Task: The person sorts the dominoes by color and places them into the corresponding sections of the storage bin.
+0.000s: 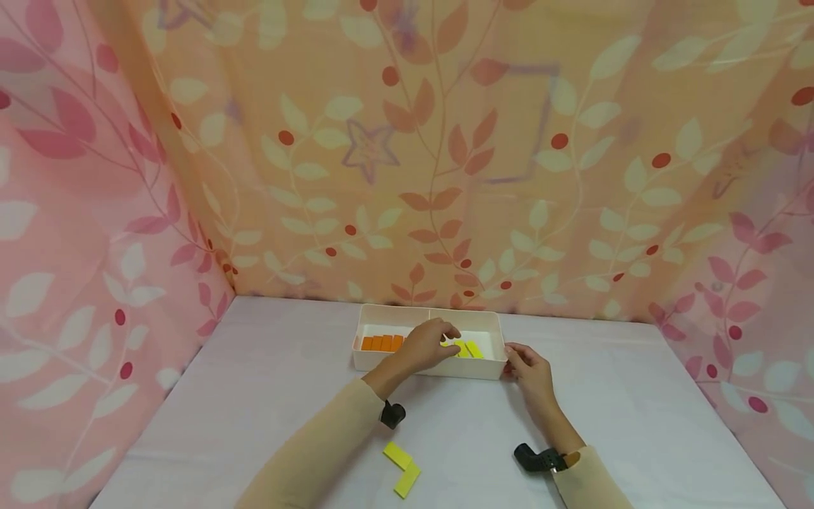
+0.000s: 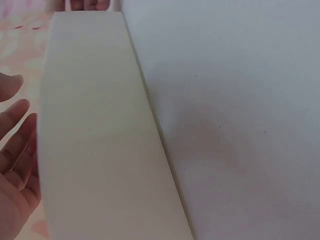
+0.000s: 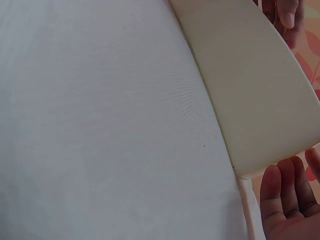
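A white box with a divider stands on the table. Several orange blocks lie in its left part, several yellow blocks in its right part. My left hand reaches over the front wall, thumb and fingers apart above the yellow blocks; nothing shows between them. In the left wrist view, that hand is behind the front wall, fingers loosely bent. My right hand is at the box's right end; in the right wrist view its fingertips touch the end wall, with the fingers fairly straight.
Two yellow blocks lie on the white table in front of the box, meeting at an angle. A floral cloth hangs behind the table, with pink floral cloth at the sides. Black devices are strapped to both wrists.
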A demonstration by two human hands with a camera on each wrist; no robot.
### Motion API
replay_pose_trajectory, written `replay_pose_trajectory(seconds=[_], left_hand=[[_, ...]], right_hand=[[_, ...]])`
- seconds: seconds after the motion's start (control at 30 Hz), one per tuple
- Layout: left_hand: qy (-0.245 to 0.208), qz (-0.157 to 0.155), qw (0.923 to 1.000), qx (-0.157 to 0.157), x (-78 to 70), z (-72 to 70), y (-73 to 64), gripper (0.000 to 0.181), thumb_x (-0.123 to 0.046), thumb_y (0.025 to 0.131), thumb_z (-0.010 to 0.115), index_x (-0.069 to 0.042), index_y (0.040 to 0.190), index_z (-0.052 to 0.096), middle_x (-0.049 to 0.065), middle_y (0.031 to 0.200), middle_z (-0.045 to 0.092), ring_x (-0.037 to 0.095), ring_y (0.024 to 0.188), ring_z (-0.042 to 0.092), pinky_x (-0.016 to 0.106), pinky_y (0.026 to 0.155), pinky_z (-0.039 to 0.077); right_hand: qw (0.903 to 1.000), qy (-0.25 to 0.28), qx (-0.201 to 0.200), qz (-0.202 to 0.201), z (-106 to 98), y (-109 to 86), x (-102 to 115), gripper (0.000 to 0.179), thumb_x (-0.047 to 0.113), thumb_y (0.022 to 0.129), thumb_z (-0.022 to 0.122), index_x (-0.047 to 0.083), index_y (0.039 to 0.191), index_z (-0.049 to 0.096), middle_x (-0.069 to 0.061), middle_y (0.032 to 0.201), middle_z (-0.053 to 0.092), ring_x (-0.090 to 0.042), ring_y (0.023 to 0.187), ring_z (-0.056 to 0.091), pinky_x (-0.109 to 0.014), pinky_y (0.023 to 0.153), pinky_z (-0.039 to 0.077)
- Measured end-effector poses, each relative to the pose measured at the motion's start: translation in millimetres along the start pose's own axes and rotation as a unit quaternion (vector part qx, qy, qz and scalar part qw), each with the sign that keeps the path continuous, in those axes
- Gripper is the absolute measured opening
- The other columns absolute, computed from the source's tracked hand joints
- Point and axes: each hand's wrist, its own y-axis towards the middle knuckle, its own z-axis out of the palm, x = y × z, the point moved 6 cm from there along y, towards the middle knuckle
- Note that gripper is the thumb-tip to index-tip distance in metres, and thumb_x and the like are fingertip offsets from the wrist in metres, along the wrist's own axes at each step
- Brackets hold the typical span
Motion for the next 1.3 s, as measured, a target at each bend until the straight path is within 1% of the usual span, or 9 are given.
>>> replay_pose_trajectory(seconds=[0.13,0.23,0.4,0.5,0.73,0.83,0.93,1.17,1.3], left_hand=[[-0.046,0.001,0.9990,0.000,-3.6,-3.9,-15.5,0.028,-0.024,0.091,0.067,-0.009,0.114,0.069,0.006,0.111,0.065,0.020,0.101,0.059,0.028,0.087,0.049],[-0.059,0.008,0.9982,0.002,-7.2,-5.2,-26.3,0.027,-0.025,0.090,0.068,-0.009,0.112,0.069,0.006,0.111,0.066,0.020,0.101,0.060,0.027,0.085,0.049],[-0.048,0.006,0.9988,0.010,-9.1,-6.5,-41.6,0.024,-0.027,0.090,0.069,-0.014,0.110,0.070,0.000,0.107,0.066,0.014,0.098,0.059,0.024,0.085,0.049],[-0.044,0.000,0.9988,0.021,-8.8,-7.1,-51.0,0.024,-0.027,0.090,0.069,-0.014,0.110,0.071,-0.004,0.105,0.065,0.012,0.097,0.058,0.024,0.084,0.049],[-0.029,-0.015,0.9986,0.042,-6.6,-9.0,-71.0,0.026,-0.026,0.089,0.071,-0.010,0.109,0.071,-0.002,0.101,0.068,0.014,0.094,0.058,0.023,0.080,0.048],[-0.020,-0.033,0.9978,0.054,-4.2,-10.0,-79.4,0.025,-0.026,0.088,0.072,-0.011,0.107,0.071,-0.004,0.097,0.067,0.013,0.091,0.057,0.024,0.079,0.048],[-0.016,-0.043,0.9969,0.064,-1.2,-11.4,-88.3,0.024,-0.026,0.087,0.073,-0.011,0.106,0.071,-0.004,0.095,0.066,0.013,0.089,0.057,0.024,0.078,0.049],[-0.023,-0.067,0.9935,0.090,15.7,-16.3,-112.5,0.027,-0.026,0.085,0.074,-0.008,0.104,0.070,-0.007,0.087,0.063,0.009,0.080,0.054,0.022,0.070,0.046],[-0.029,-0.079,0.9905,0.109,24.7,-17.3,-122.3,0.027,-0.025,0.085,0.075,-0.007,0.103,0.070,-0.006,0.084,0.062,0.010,0.077,0.053,0.024,0.067,0.044]], right_hand=[[1.0000,-0.003,-0.003,0.000,-2,-1.3,0,0.041,0.027,0.095,0.063,-0.002,0.123,0.060,0.006,0.084,0.063,-0.008,0.073,0.060,-0.024,0.065,0.055],[0.9999,-0.011,-0.006,0.002,-3,-1.8,0,0.040,0.027,0.096,0.062,-0.001,0.123,0.060,0.006,0.084,0.062,-0.008,0.073,0.060,-0.023,0.065,0.055],[0.9999,-0.007,-0.005,0.005,-3,-1.5,-2,0.040,0.027,0.096,0.062,-0.001,0.124,0.060,0.005,0.086,0.062,-0.007,0.073,0.060,-0.023,0.065,0.055],[0.9999,-0.005,-0.005,0.011,-2,-1.8,-3,0.040,0.027,0.096,0.063,-0.001,0.124,0.059,0.005,0.087,0.062,-0.007,0.073,0.060,-0.023,0.065,0.055],[0.9999,-0.008,-0.001,0.015,-2,-2.4,-3,0.040,0.027,0.096,0.062,-0.001,0.125,0.059,0.006,0.085,0.062,-0.007,0.074,0.060,-0.023,0.066,0.055],[0.9999,-0.009,-0.002,0.014,-2,-2.4,-3,0.039,0.026,0.096,0.062,-0.001,0.125,0.059,0.007,0.084,0.062,-0.007,0.073,0.060,-0.023,0.065,0.055],[0.9998,-0.013,-0.004,0.013,-1,-2.2,-2,0.037,0.024,0.096,0.062,0.000,0.125,0.060,0.007,0.083,0.062,-0.007,0.073,0.060,-0.023,0.065,0.055],[0.9998,-0.014,0.000,0.015,1,0.0,-1,0.036,0.022,0.097,0.061,-0.001,0.124,0.060,0.002,0.085,0.062,-0.007,0.072,0.060,-0.023,0.065,0.055],[0.9998,-0.010,-0.006,0.016,0,2.0,1,0.035,0.022,0.096,0.061,-0.001,0.123,0.060,0.000,0.085,0.062,-0.008,0.070,0.060,-0.024,0.064,0.055]])
